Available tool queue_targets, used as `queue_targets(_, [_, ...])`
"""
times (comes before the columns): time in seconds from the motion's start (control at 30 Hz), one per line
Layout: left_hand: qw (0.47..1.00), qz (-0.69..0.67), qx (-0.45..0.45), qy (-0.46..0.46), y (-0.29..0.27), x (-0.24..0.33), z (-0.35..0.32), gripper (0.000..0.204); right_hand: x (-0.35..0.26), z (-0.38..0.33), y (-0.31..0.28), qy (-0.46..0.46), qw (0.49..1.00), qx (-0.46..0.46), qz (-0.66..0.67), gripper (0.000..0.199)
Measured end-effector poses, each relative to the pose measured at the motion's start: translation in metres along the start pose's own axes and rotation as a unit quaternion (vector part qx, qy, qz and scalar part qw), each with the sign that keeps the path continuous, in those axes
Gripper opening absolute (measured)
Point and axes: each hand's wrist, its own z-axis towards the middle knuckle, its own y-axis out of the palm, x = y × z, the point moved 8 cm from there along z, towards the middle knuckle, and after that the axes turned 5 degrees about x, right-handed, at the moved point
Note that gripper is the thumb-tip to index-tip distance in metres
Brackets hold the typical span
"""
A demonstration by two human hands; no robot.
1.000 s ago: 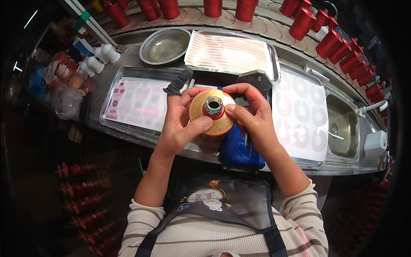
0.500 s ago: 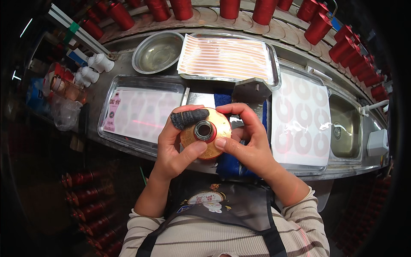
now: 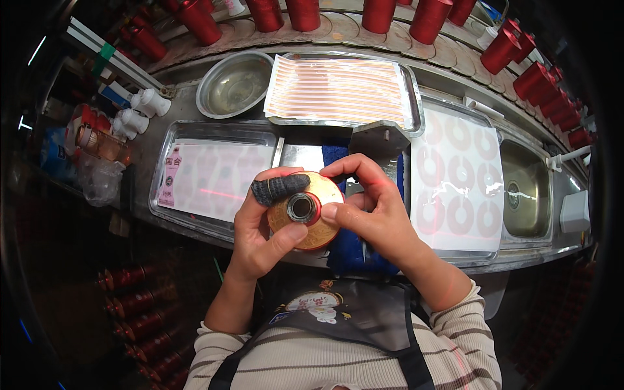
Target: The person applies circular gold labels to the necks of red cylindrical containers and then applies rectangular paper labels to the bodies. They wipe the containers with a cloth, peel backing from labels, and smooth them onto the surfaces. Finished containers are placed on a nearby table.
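Gripping the bottle [image 3: 303, 208] from both sides, I have it over the near edge of the bench, its open mouth turned up toward my head camera. A gold top [image 3: 325, 188] surrounds the neck, with red showing at its edge.

My left hand [image 3: 250, 235] wraps the left side: the thumb presses on the gold beside the neck, and one finger, in a dark knit sleeve [image 3: 281, 189], lies across the far-left part. My right hand [image 3: 383, 218] pinches the right side, thumb laid against the neck, index finger bent to the far edge, another finger curled below. From where I watch, I cannot tell how the left fingers under the bottle sit.

Just beyond the bottle and to its right, blue cloth [image 3: 354, 250] lies around a metal bracket [image 3: 380, 139]. Left of that, a tray [image 3: 221, 130] bears a pink and white sheet [image 3: 224, 172]; to the right lies a white sheet [image 3: 455, 188] with rows of ring shapes, next to a sink [image 3: 526, 224] with a white tap [image 3: 571, 157].

Farther back, a striped sheet [image 3: 338, 94] rests on another tray, touching a metal bowl [image 3: 204, 97] or just beside it; I cannot tell which. White cups [image 3: 153, 103] stand at the left. Along the far side, red bottles [image 3: 377, 14] line a curved conveyor [image 3: 338, 29].
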Motion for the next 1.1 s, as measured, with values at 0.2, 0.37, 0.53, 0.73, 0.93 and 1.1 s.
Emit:
queue_targets(0.2, [1.0, -0.011, -0.003, 0.0, 0.001, 0.002, -0.001, 0.053, -0.001, -0.003, 0.0, 0.01, 1.0, -0.007, -0.001, 0.046])
queue_targets(0.37, [1.0, -0.008, 0.0, 0.003, 0.002, 0.003, 0.0, 0.052, -0.003, -0.011, 0.005, -0.017, 1.0, 0.011, -0.001, 0.048])
queue_targets(0.53, [1.0, -0.004, -0.004, -0.008, 0.001, -0.001, -0.002, 0.051, 0.007, -0.004, 0.001, -0.016, 1.0, 0.003, 0.021, 0.049])
queue_targets(0.73, [1.0, -0.014, 0.002, -0.002, 0.002, -0.001, -0.003, 0.052, -0.001, -0.003, -0.003, -0.013, 1.0, 0.023, -0.014, 0.038])
queue_targets(0.93, [0.999, -0.034, -0.002, -0.008, 0.003, -0.006, -0.004, 0.054, 0.023, 0.006, -0.06, 0.055, 0.946, 0.198, 0.25, 0.02])
queue_targets(1.1, [1.0, 0.009, -0.007, 0.015, 0.004, -0.001, -0.002, 0.056, -0.001, -0.045, -0.04, -0.055, 0.987, 0.142, 0.06, 0.041])
